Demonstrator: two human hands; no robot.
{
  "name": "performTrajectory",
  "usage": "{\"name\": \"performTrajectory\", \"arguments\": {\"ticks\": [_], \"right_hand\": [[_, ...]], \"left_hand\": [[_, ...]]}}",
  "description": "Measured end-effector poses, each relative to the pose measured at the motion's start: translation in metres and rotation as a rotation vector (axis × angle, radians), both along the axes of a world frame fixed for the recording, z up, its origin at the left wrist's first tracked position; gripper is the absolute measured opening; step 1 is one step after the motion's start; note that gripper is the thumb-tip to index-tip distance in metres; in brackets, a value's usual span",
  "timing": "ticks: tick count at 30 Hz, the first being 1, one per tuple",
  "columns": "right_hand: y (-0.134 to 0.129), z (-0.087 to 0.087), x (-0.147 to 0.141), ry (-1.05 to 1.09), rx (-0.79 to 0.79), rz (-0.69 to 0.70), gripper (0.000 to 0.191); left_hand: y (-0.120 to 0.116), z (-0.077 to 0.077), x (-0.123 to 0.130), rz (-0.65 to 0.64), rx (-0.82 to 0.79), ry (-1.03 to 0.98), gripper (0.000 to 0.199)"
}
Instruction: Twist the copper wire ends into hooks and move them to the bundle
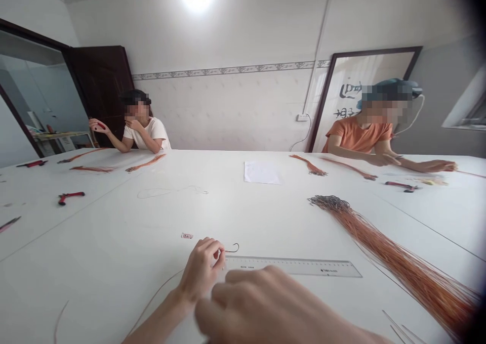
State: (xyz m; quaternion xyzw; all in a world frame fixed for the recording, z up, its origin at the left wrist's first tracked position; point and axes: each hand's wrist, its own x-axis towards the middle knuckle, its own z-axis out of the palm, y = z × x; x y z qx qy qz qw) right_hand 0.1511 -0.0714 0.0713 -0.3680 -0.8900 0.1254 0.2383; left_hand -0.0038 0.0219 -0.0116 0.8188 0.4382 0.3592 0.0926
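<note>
Above the white table (125, 243), my left hand (202, 267) is closed in a pinch on a thin line with a dark hook (236, 247) at its end, pointing right. A long thin line trails from that hand toward the bottom left. My right hand (254, 298) is closer to the camera, its fingers curled closed; what they hold, if anything, is hidden. Just beyond it lies a clear ruler (304, 267), its left end near my left hand. A small red and white label (187, 236) rests left of the hook.
A large bundle of orange lines with hooks (372, 238) lies at right. Red-handled pliers (71, 197) are at left, more pliers (401, 186) at right. White paper (261, 173) and smaller orange bundles lie farther back. Two people sit across the table.
</note>
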Motion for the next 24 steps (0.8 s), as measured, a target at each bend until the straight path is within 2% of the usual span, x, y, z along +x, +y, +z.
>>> {"name": "performTrajectory", "arguments": {"ticks": [2,3,5,7,10,12,18,24], "right_hand": [[0.016,0.012,-0.004,-0.032,0.000,-0.092,0.019],[0.022,0.013,-0.005,-0.047,-0.016,-0.160,0.020],[0.036,0.001,-0.004,-0.056,-0.078,-0.291,0.023],[0.049,-0.023,-0.001,-0.021,-0.123,-0.354,0.025],[0.067,-0.058,0.006,0.089,-0.116,-0.369,0.028],[0.075,-0.071,0.009,0.131,-0.107,-0.378,0.028],[0.087,-0.072,0.011,0.165,-0.144,-0.349,0.025],[0.094,-0.079,0.013,0.262,-0.138,-0.343,0.023]], "left_hand": [[-0.001,0.002,0.001,0.007,-0.028,-0.032,0.017],[-0.001,0.002,0.001,0.014,-0.039,-0.042,0.017],[-0.001,0.002,0.001,0.039,-0.041,-0.056,0.018],[0.001,0.000,0.001,0.062,-0.037,-0.068,0.019],[0.003,-0.001,0.000,0.070,-0.039,-0.095,0.021],[0.004,-0.001,0.000,0.063,-0.031,-0.102,0.020],[0.004,0.000,-0.001,0.024,-0.058,-0.100,0.021],[0.007,-0.004,-0.002,-0.043,-0.226,-0.197,0.020]]}}
